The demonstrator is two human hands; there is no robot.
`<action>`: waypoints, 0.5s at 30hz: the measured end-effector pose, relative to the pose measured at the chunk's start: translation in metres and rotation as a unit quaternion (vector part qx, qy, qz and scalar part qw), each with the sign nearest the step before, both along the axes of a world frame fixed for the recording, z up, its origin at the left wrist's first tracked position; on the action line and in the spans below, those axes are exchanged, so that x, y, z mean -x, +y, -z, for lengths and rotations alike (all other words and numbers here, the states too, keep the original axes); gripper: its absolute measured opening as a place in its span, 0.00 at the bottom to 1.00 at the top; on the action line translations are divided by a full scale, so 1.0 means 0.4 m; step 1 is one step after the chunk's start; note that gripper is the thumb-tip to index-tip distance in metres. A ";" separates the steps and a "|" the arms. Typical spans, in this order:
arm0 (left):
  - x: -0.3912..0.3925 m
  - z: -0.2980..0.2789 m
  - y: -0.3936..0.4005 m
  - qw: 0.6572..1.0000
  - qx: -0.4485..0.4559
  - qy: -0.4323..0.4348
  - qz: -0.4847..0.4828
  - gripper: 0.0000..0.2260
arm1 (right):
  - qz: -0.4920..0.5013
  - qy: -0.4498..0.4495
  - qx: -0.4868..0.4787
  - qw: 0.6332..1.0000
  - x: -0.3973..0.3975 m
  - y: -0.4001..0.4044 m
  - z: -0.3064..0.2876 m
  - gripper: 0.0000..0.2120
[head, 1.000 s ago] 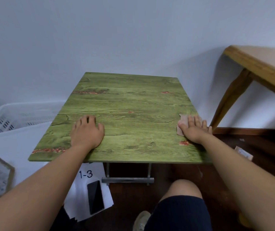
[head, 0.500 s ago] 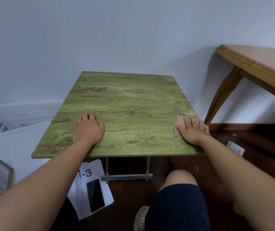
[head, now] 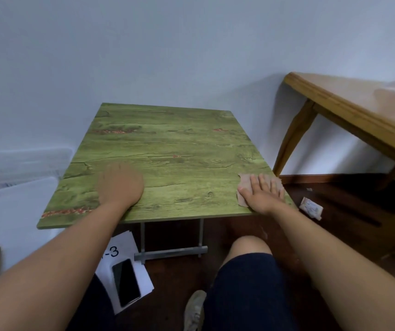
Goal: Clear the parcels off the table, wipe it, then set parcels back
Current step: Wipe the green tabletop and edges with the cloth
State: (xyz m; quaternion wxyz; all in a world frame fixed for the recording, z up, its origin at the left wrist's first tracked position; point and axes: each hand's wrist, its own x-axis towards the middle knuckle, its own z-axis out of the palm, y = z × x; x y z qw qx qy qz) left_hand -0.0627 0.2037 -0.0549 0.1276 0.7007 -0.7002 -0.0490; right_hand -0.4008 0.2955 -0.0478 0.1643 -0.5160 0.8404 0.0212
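I am reaching both arms out over the bench (head: 167,149). My right hand (head: 262,194) is lying palm down at the near right corner, fingers straight and side by side, its grip flat on a small pinkish cloth (head: 245,181) that is pressed to the green wood-grain top. The cloth is showing past my fingertips and thumb, touching the right edge of the bench. My left hand (head: 120,183) is resting palm down on the near left part of the top; it is blurred, so its fingers are probably relaxed and flat, holding nothing. The top is green with a few reddish patches. The far half of it and the stretch between my hands are lying open. On the floor to the right, near the corner where I am pressing, a small labelled packet (head: 311,207) is lying. A taller wooden table (head: 349,103) is standing further right, close to the bench. Below the near edge, a phone (head: 126,285) is lying on white paper (head: 141,280).
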 end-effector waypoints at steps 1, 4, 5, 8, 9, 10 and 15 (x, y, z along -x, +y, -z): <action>0.000 0.000 0.000 1.000 -0.001 0.000 0.001 0.25 | 0.001 -0.001 0.002 1.000 -0.009 0.004 0.000 0.35; 0.000 0.001 -0.004 1.000 -0.006 -0.001 0.002 0.25 | -0.003 -0.002 0.004 1.000 -0.040 0.011 -0.001 0.35; 0.001 0.002 -0.005 1.000 -0.009 -0.001 0.003 0.25 | -0.006 -0.002 0.004 1.000 -0.051 0.011 -0.001 0.35; 0.002 0.004 -0.012 1.000 -0.018 0.000 0.003 0.26 | -0.015 -0.003 0.001 1.000 -0.094 0.005 -0.005 0.36; 0.003 0.004 -0.013 1.000 -0.021 0.001 0.004 0.26 | -0.019 -0.004 0.000 1.000 -0.111 0.002 -0.007 0.36; 0.004 0.005 -0.015 1.000 -0.022 0.001 0.004 0.26 | -0.025 -0.004 -0.002 1.000 -0.127 -0.002 -0.008 0.36; 0.003 0.003 -0.017 1.000 -0.024 -0.003 0.007 0.26 | -0.051 -0.005 -0.002 0.999 -0.210 -0.030 -0.013 0.36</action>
